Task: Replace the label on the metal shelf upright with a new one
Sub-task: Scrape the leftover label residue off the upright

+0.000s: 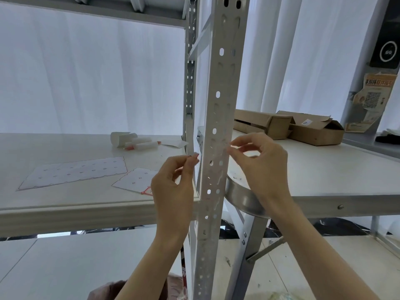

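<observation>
Both hands, left [175,180] and right [259,163], pinch a clear label [218,148] crosswise over the vertical upright [213,118].

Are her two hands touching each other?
Apart. The head view shows the metal upright standing between the left hand and right hand.
</observation>
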